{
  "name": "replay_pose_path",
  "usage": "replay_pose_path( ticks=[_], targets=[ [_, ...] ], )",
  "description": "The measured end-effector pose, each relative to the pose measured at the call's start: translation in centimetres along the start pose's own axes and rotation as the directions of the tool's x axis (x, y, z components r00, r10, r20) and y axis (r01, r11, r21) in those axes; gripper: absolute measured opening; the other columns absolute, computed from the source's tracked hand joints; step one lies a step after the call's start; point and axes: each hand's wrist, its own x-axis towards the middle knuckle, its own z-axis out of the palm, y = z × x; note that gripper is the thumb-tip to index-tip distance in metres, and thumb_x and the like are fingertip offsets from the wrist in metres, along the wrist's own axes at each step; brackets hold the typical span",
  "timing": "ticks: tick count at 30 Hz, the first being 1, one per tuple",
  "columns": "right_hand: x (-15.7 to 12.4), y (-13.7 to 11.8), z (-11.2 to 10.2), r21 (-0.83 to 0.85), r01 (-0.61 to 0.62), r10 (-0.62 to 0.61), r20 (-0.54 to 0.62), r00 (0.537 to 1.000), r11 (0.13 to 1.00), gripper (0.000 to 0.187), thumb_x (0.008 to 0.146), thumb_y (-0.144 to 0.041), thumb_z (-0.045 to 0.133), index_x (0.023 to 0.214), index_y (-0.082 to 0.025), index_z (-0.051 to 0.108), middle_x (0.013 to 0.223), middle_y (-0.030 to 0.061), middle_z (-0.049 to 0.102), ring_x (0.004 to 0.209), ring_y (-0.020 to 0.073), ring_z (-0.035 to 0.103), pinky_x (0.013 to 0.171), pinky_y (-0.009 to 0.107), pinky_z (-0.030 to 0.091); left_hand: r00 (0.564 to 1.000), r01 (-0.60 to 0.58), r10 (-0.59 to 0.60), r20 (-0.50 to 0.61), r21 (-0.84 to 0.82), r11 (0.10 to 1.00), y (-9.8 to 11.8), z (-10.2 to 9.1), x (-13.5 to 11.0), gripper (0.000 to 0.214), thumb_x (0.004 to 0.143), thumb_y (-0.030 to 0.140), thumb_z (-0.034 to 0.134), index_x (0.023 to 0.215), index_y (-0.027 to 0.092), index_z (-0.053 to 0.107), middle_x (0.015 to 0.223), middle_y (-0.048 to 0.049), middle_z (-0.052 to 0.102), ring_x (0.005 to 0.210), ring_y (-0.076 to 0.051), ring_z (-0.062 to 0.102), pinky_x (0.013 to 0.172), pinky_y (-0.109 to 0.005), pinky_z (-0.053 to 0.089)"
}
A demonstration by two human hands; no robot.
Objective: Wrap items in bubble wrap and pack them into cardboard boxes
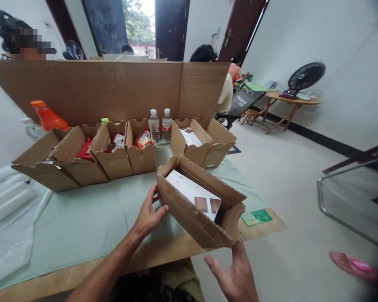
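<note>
An open-topped cardboard box (192, 214) is held slantwise over the front part of the table. Inside it lies a white carton (189, 193) with brown square pictures at one end. My left hand (149, 216) grips the box's left end, thumb along the near side and fingertips partly hidden behind the end. My right hand (234, 272) supports the lower right corner; its fingers go out of sight under the cardboard and its thumb stands apart from it.
A row of cardboard bins (113, 161) with packets stands at left. Two water bottles (160, 126) separate it from two more bins (203, 142). Behind rises a cardboard panel (119, 90). A green card (257, 217) lies at the table's right; plastic wrap (12, 209) lies at left.
</note>
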Motion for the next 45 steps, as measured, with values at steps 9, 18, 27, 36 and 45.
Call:
replay_pose_path(
  ticks=[9,18,27,36,45],
  targets=[
    [14.1,-3.5,7.6,0.314,-0.019,-0.067,0.262,0.963,0.949,0.057,0.086,-0.049,0.068,0.134,-0.020,0.060,0.121,0.0145,0.072,0.115,0.0344,0.067,0.100,0.049,0.056,0.860,0.067,0.004,-0.510,0.121,0.990,0.1,-5.3,-5.9,0.075,0.088,0.040,0.071,0.155,0.026,0.039,0.157,-0.0157,0.047,0.133,-0.032,0.060,0.116,-0.051,0.048],
    [15.6,-3.0,15.5,0.402,-0.194,-0.020,0.472,0.882,0.895,0.055,0.089,-0.044,0.056,0.135,-0.015,0.062,0.116,0.0135,0.076,0.097,0.0268,0.072,0.092,0.044,0.057,0.818,0.085,0.044,-0.574,0.196,0.977,-2.5,-7.7,-2.0,0.089,0.086,0.028,0.068,0.163,0.027,0.023,0.166,-0.0150,0.034,0.154,-0.033,0.036,0.121,-0.052,0.042],
    [13.3,-0.8,17.5,0.383,-0.195,0.036,0.386,0.922,0.903,0.053,0.085,-0.050,0.061,0.125,-0.016,0.068,0.115,0.0162,0.077,0.103,0.0312,0.072,0.098,0.050,0.056,0.836,0.125,0.003,-0.549,0.196,0.973,-3.9,-8.6,-1.0,0.096,0.083,0.027,0.066,0.165,0.024,0.017,0.169,-0.0176,0.030,0.155,-0.035,0.035,0.124,-0.055,0.036],
    [14.4,0.9,17.5,0.377,-0.171,0.108,0.183,0.977,0.910,0.050,0.086,-0.046,0.059,0.128,-0.019,0.065,0.149,0.0176,0.056,0.104,0.0270,0.071,0.083,0.043,0.055,0.807,0.254,0.134,-0.575,0.543,0.800,-3.0,-13.9,-6.5,0.064,0.086,0.023,0.062,0.149,0.022,0.052,0.163,-0.0175,0.041,0.148,-0.035,0.045,0.114,-0.055,0.048],
    [15.2,-0.3,17.0,0.176,-0.160,0.128,0.182,0.975,0.971,0.048,0.082,-0.049,0.057,0.108,-0.013,0.075,0.139,0.0185,0.064,0.068,0.0164,0.058,0.084,0.044,0.050,0.599,0.594,0.336,-0.727,0.685,0.422,0.0,-29.2,-16.6,0.036,0.086,0.033,0.059,0.118,0.020,0.072,0.138,-0.0153,0.064,0.142,-0.038,0.049,0.117,-0.059,0.043]
  ],
)
